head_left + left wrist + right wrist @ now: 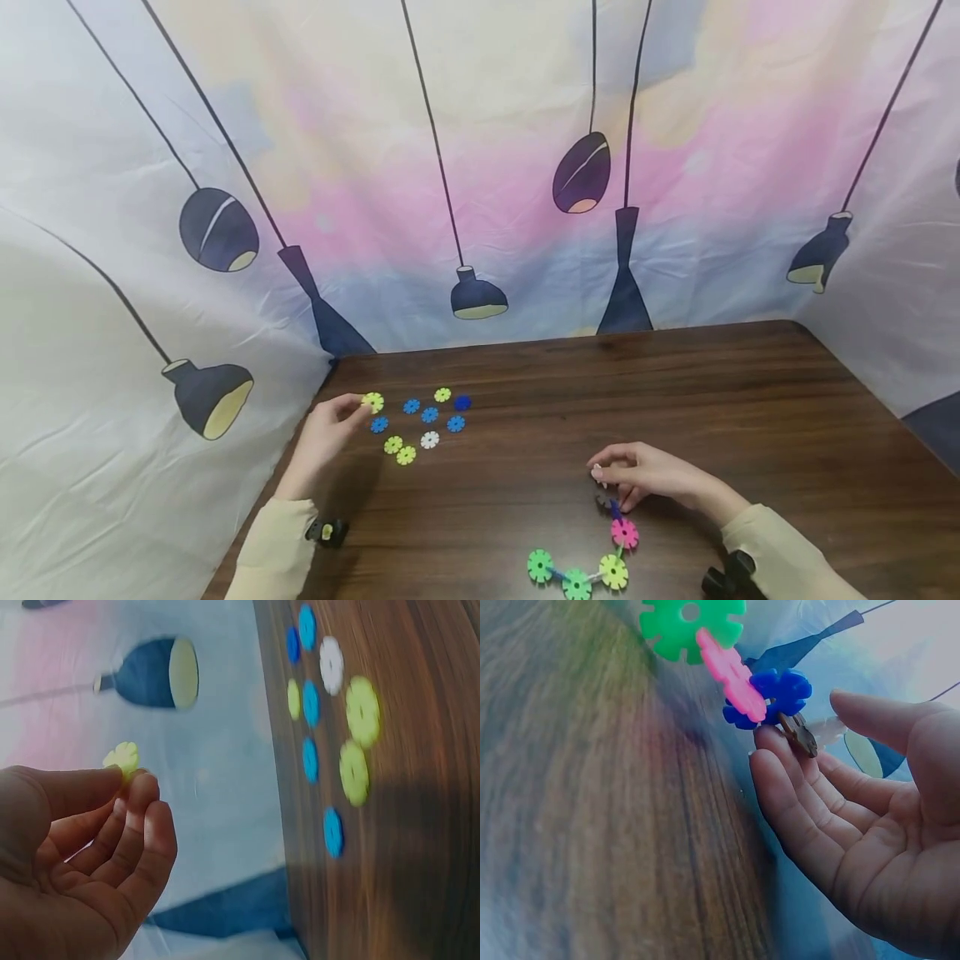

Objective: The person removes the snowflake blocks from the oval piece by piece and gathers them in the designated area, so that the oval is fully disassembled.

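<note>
At the table's left, my left hand (327, 427) pinches a yellow notched disc (374, 402) between thumb and fingertips; the left wrist view shows this disc (122, 755) raised beside the loose ones. My right hand (660, 477) holds the upper end of a chain of interlocked notched discs. A white disc (597, 473) is at its thumb and index fingertips. Below come a brown disc (802, 737) and a blue disc (786, 688), against the curled fingers, then a pink disc (624, 533). The chain bends on through a yellow disc (613, 572) to green discs (539, 566).
Several loose discs lie in a group beside my left hand: blue (430, 414), yellow (406, 455) and a white disc (430, 440). The dark wooden table (510, 467) meets a hanging cloth (517, 208) printed with lamps along its far and left edges.
</note>
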`<state>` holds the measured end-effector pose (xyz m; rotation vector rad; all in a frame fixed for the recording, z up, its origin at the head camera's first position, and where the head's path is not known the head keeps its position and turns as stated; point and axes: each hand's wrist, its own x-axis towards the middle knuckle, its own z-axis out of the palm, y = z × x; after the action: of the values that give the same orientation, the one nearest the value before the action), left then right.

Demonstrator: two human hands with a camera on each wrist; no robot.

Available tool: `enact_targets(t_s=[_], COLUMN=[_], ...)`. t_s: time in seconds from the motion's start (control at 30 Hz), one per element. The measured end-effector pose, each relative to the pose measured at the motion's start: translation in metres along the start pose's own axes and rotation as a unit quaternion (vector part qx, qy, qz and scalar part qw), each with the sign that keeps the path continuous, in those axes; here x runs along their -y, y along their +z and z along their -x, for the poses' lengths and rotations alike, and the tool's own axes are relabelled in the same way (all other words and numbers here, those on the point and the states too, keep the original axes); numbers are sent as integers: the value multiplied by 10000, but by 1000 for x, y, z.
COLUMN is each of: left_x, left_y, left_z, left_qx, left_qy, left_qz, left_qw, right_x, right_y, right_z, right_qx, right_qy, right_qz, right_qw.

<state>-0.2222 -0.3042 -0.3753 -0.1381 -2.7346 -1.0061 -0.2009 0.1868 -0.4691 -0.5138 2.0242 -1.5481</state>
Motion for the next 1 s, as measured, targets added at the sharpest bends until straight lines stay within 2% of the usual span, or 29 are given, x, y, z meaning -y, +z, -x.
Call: enact_targets(t_s=[0.13,0.37,0.63,0.8,1.0], left_x=[13,32,56,64,75], left_y=[-10,-13,-7,0,7], left_z=[5,10,20,24,20], left_qx=[-85,224,531,562,675], left_qy=[-320,-693,-908,-990,-988], left_qz=[182,-48,-302,-206,-242], left_qw=[9993,9973,9940,9933,9925], right_x=[1,0,0,0,1], right_y=[-1,-3,-1,-2,-8], right_z=[0,2,4,5,5], right_qx=[-56,43,74,-119,-422], right_qy=[6,-188,-319,-296,-330], right_qz=[72,74,-77,14,142], right_qw=[10000,9998,9994,9995,9985])
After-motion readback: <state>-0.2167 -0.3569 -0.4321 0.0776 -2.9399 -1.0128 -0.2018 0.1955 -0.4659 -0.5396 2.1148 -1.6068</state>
